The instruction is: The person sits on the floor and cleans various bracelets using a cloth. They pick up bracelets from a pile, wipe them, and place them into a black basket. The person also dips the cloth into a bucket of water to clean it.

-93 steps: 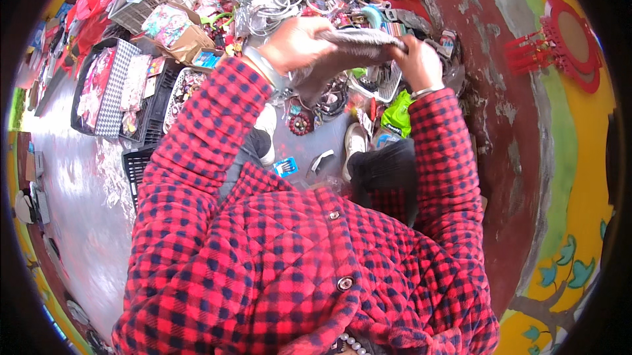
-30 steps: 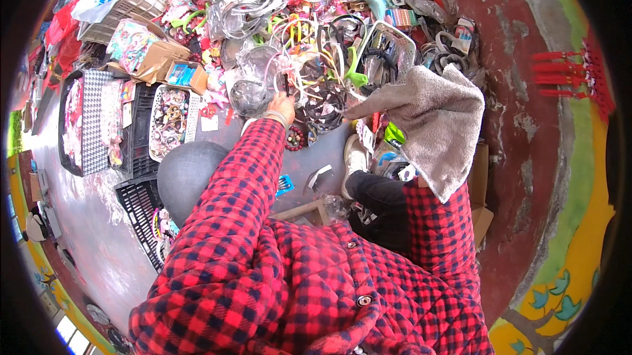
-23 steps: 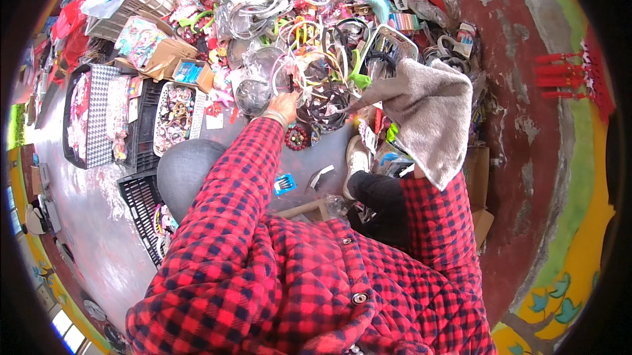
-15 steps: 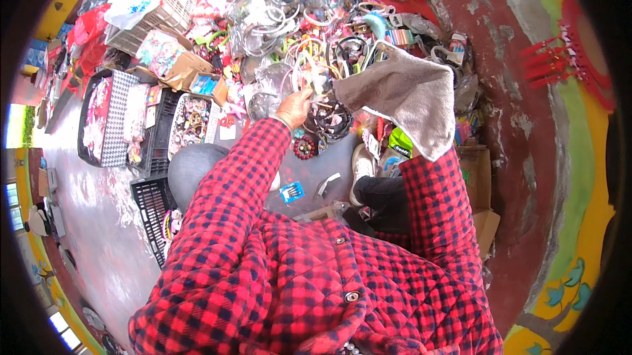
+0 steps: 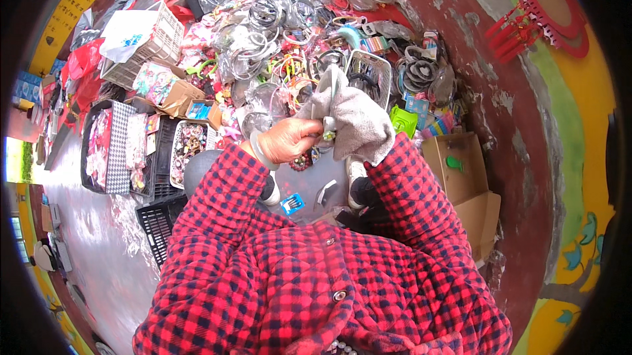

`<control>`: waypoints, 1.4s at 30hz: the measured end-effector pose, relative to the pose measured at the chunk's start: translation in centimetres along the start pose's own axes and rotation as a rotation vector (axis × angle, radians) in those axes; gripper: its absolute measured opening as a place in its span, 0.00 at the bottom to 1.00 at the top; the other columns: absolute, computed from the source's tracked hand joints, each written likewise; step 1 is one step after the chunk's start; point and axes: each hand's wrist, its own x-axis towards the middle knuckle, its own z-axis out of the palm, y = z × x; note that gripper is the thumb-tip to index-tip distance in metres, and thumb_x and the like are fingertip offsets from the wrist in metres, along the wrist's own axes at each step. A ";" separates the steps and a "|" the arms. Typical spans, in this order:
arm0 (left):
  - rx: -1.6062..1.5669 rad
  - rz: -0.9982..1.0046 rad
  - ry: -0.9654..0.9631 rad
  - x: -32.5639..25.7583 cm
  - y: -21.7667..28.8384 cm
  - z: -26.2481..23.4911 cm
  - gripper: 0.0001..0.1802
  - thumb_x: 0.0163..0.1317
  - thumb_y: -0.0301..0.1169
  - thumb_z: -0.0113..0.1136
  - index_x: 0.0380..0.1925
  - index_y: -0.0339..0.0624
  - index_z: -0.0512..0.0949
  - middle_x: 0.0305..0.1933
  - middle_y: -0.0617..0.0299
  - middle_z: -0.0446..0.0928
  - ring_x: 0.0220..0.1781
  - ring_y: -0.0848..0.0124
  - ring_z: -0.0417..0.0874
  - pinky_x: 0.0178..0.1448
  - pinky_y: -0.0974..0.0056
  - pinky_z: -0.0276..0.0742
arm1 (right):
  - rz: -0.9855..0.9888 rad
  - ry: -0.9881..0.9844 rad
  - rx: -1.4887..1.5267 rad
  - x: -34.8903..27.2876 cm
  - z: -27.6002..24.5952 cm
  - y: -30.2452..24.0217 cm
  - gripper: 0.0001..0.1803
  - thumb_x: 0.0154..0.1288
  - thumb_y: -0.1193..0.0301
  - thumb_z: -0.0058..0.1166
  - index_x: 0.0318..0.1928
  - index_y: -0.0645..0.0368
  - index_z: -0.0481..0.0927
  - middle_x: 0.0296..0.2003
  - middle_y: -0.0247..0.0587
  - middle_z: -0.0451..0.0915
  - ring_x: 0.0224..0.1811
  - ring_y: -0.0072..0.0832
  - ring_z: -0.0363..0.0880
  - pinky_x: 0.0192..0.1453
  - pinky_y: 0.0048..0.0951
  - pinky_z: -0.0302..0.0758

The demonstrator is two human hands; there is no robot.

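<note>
My left hand (image 5: 286, 139) is closed, thumb and fingers pinching a thin headband with a small green-and-white ornament (image 5: 329, 134); most of its band is hidden. A grey cloth (image 5: 365, 125) covers my right hand, whose fingers do not show; the cloth is bunched round the headband, close against my left fingertips. Beyond my hands lies a heap of hair hoops in clear wrapping (image 5: 253, 46). A white basket (image 5: 385, 69) with dark hoops in it stands just past the cloth.
At the left are a white crate (image 5: 161, 32), a houndstooth-patterned bin (image 5: 118, 148), and a black crate (image 5: 155, 230). A cardboard box (image 5: 454, 157) stands at the right beside the red wall (image 5: 507, 118). A blue card package (image 5: 291, 203) lies on the floor between my feet.
The cloth, spread out and raised at the right before, is now bunched near my left hand. My left hand has come closer to my body, and both hands have met.
</note>
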 end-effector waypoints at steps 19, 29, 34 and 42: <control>-0.771 -0.374 0.155 2.0 -1.2 1.3 0.07 0.54 0.26 0.60 0.31 0.37 0.73 0.30 0.66 0.75 0.33 0.82 0.75 0.33 0.76 0.72 | 0.318 -0.188 -0.509 2.1 -0.4 -2.0 0.19 0.19 0.71 0.57 0.23 0.57 0.74 0.20 0.47 0.72 0.29 0.45 0.74 0.34 0.37 0.71; -0.761 -0.223 -0.006 1.8 -3.0 2.5 0.07 0.54 0.24 0.58 0.34 0.37 0.75 0.31 0.67 0.75 0.33 0.83 0.73 0.37 0.76 0.70 | 0.216 0.221 -0.545 -0.1 0.0 1.2 0.19 0.31 0.63 0.62 0.27 0.58 0.74 0.25 0.46 0.68 0.29 0.41 0.72 0.32 0.36 0.70; -0.763 -0.209 -0.060 1.6 -2.4 2.5 0.08 0.54 0.23 0.57 0.35 0.36 0.75 0.32 0.66 0.76 0.35 0.81 0.75 0.39 0.74 0.71 | 0.147 0.266 -0.672 -0.9 -1.1 2.0 0.19 0.39 0.65 0.60 0.33 0.60 0.71 0.25 0.40 0.70 0.25 0.37 0.73 0.28 0.29 0.71; -1.025 -0.136 0.190 1.8 -1.7 1.3 0.12 0.58 0.22 0.52 0.43 0.35 0.70 0.40 0.59 0.76 0.41 0.75 0.77 0.46 0.70 0.73 | 0.432 0.097 -0.129 1.3 -1.5 -1.0 0.21 0.32 0.73 0.59 0.35 0.63 0.74 0.32 0.44 0.74 0.34 0.36 0.75 0.48 0.30 0.67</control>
